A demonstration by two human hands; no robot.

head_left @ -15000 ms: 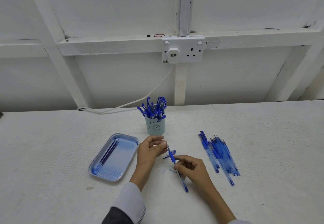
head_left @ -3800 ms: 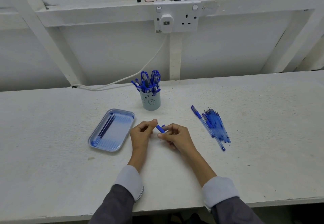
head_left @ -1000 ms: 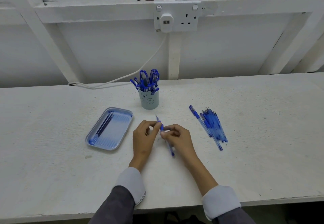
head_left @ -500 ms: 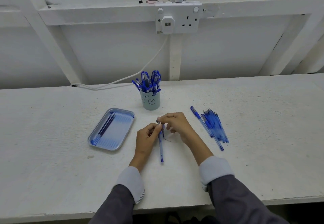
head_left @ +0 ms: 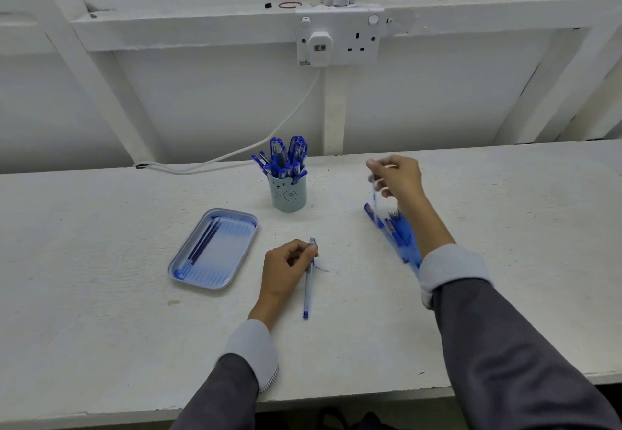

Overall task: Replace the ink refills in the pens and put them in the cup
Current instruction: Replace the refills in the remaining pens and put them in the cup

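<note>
Gripped near its upper end by the curled left hand (head_left: 289,268): slim translucent blue plastic pen barrel (head_left: 307,290), lying on the white tabletop (head_left: 101,295). Pinched in the fingertips of the right hand (head_left: 399,177), held up over a loose pile of blue refills (head_left: 402,239): thin clear plastic ink refill (head_left: 374,194). Probably very light, bendy and smooth; best held close to the leading end for threading. Beyond, pale bear-faced cup (head_left: 289,195) full of pens. Further left, pale blue ridged tray (head_left: 232,254).

White-painted wall (head_left: 208,100) with timber beams (head_left: 188,29), double socket (head_left: 338,37), white table (head_left: 101,328) below.
</note>
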